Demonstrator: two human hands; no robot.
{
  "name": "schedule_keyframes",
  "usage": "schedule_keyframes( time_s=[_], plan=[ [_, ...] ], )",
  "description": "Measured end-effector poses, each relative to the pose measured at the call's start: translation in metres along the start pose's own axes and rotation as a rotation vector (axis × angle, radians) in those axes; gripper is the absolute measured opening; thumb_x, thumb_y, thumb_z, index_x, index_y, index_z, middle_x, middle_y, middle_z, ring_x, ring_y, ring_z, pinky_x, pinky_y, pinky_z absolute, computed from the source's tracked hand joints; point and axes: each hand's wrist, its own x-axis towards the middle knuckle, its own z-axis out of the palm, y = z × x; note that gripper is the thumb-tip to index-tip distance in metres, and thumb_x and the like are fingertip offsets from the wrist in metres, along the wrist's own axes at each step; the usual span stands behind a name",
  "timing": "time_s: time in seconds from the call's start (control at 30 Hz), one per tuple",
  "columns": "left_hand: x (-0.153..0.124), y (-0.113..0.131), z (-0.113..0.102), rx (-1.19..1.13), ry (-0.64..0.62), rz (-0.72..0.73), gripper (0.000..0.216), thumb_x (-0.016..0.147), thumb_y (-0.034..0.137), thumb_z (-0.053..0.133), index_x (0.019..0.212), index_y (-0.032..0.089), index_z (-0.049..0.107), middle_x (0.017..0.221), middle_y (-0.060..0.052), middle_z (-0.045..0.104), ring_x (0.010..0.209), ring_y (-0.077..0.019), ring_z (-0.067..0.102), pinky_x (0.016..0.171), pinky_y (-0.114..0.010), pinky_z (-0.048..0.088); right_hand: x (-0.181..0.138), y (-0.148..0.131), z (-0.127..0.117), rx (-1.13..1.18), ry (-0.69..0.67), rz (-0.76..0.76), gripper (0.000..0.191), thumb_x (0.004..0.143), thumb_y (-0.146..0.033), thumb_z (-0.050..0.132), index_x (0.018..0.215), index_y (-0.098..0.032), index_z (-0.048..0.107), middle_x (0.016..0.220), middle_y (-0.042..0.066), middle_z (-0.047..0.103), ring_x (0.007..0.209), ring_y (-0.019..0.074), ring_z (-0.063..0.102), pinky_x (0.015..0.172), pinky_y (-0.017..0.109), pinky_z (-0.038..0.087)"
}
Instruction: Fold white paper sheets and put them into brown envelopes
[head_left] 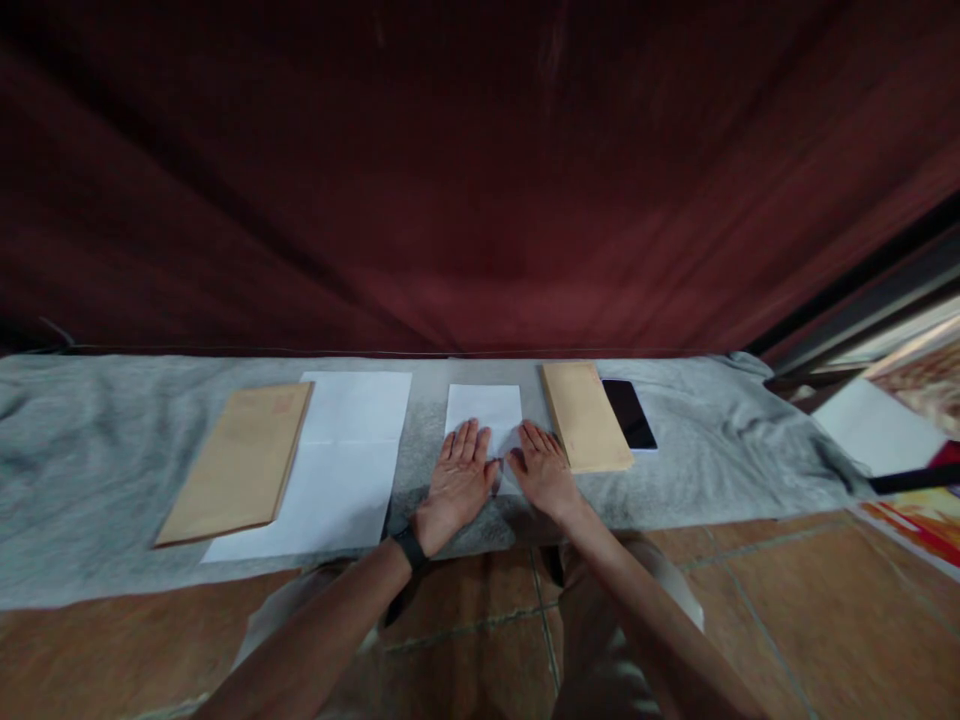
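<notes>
A small white sheet of paper (483, 406), perhaps folded, lies in front of me on the grey cloth. My left hand (459, 480) rests flat over its lower left part, fingers stretched forward. Over the lower right part lies my right hand (546, 470), also flat, with its fingers extended towards the brown envelopes (589, 415). Both palms hide the near half of the paper. Left of my hands are larger white sheets (352, 465) with a crease across the middle. A stack of large brown envelopes (236, 460) partly covers them.
A dark phone (628, 412) sits partly beneath the right-hand envelopes. Grey cloth (720, 440) covers the narrow surface, with a dark red panel (480, 200) standing behind it. Tiled floor (840, 590) shows below. At the far right are a white sheet (877, 425) and a dark bar (915, 480).
</notes>
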Motion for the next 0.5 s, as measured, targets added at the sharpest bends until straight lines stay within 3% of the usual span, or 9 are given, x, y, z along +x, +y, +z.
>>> schedule_keyframes(
  time_s=[0.3,0.5],
  plan=[
    [0.001,0.001,0.006,0.019,0.045,0.004,0.060,0.102,0.043,0.038,0.150,0.008,0.048,0.160,-0.020,0.040,0.151,-0.0316,0.034,0.123,-0.050,0.028,0.042,-0.008,0.014,0.067,0.029,-0.126,0.051,0.108,-0.034,0.036,0.151,-0.009,0.047,0.159,0.013,0.043,0.148,0.0257,0.040,0.122,0.044,0.032],
    [0.001,0.000,0.008,0.026,0.074,0.011,0.059,0.101,0.041,0.042,0.149,0.008,0.050,0.160,-0.021,0.040,0.150,-0.0332,0.036,0.122,-0.051,0.031,0.052,-0.009,0.029,-0.006,0.109,-0.066,0.054,0.107,-0.037,0.037,0.155,-0.011,0.042,0.160,0.013,0.040,0.148,0.0280,0.039,0.122,0.048,0.029]
  ],
)
